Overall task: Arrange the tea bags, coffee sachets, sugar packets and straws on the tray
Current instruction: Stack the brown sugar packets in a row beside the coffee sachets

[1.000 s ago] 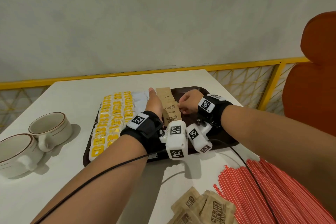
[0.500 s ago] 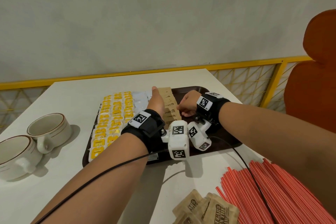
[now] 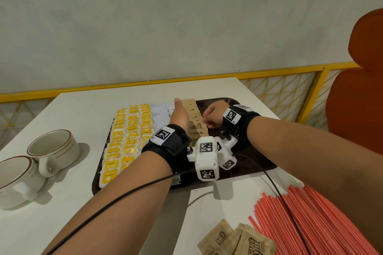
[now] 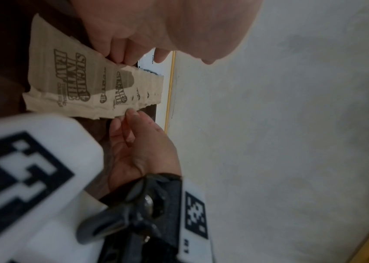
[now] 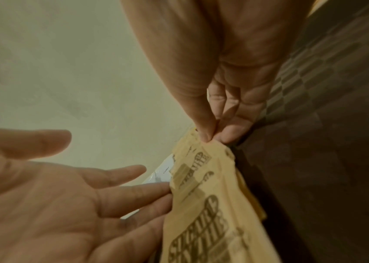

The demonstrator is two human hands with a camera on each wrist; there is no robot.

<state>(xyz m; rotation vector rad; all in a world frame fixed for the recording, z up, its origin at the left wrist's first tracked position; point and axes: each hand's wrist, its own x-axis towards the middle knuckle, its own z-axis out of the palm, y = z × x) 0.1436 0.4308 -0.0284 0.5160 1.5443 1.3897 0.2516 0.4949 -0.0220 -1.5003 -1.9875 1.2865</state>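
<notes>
A dark brown tray [image 3: 255,159] carries yellow tea bags [image 3: 128,130] on its left, white coffee sachets [image 3: 159,114] beside them, and an overlapping row of brown sugar packets [image 3: 193,114] in the middle. My left hand [image 3: 179,114] lies along the row's left side, its straight fingers [image 5: 133,192] touching the packets' edge. My right hand [image 3: 213,116] is at the row's right side. Its thumb and forefinger [image 5: 210,138] pinch the edge of a sugar packet [image 5: 201,170]. The right half of the tray is bare.
Loose sugar packets [image 3: 238,240] and a heap of red straws [image 3: 310,223] lie on the white table near me on the right. Two cream cups [image 3: 53,149] stand left of the tray. An orange chair [image 3: 356,99] and a yellow rail [image 3: 269,72] border the table.
</notes>
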